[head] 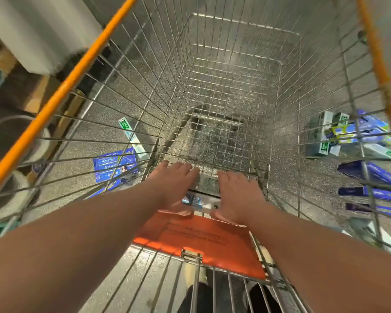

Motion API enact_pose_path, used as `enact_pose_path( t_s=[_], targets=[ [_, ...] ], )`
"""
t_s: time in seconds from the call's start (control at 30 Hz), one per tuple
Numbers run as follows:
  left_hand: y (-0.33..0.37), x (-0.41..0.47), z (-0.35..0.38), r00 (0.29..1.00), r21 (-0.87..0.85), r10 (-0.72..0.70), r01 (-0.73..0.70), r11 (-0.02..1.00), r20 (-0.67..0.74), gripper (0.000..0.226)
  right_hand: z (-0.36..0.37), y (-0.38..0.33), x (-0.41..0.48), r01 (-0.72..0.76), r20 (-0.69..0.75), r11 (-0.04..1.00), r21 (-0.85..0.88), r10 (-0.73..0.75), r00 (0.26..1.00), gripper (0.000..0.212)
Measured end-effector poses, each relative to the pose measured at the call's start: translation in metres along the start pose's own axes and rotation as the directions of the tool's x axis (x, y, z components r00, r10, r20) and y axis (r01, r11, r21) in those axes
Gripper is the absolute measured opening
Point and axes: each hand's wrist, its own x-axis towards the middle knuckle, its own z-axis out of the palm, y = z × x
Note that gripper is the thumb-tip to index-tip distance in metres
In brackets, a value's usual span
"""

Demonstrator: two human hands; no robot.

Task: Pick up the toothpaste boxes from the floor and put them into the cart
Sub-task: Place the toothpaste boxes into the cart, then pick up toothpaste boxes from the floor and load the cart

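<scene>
Your left hand (174, 185) and right hand (237, 195) are both down inside the silver wire shopping cart with the orange rim (61, 93). Fingers are straight and pointing away from you, palms facing each other.

Clamped between the palms is a small stack of pale white-and-blue toothpaste boxes (204, 192). The left hand presses its left face and the right hand its right face. Both thumbs sit at the stack's near end; can't tell if they hook under it.

The stack is low in the basket at your end, close to the wire bottom; can't tell if it touches. Just nearer you than the stack is the flat orange plastic seat flap (201, 240), on the cart's near wall. Its print is too blurred to read.

Everything else is outside the cart on the speckled grey floor (81, 154), seen through the wires:
- **Left:** flat bright-blue toothpaste boxes (115, 166) lie side by side just beside the cart wall. A long white-and-green box (131, 136) lies slanted just beyond them.
- **Right:** a mixed heap of green, white and blue boxes (357, 134), with long dark-blue boxes (370, 175) nearer you.

Both floor groups are well apart from your hands. Your dark trouser legs (201, 297) show at the bottom edge, below the cart's near wall.
</scene>
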Motion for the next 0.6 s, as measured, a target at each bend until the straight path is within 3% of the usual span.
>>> enact_pose_path(
  t_s=[0.23,0.6],
  targets=[
    [0.010,-0.040,-0.071,0.998,0.012,-0.041,0.042,0.999,-0.053,0.122,-0.071,0.003,-0.059,-0.004,-0.112,1.000,0.028,0.008,0.994,0.106],
    [0.083,-0.138,-0.298,0.970,0.161,-0.043,0.083,0.983,-0.240,0.113,-0.235,0.040,-0.239,-0.028,-0.408,0.998,0.061,0.051,0.912,0.093]
  ],
)
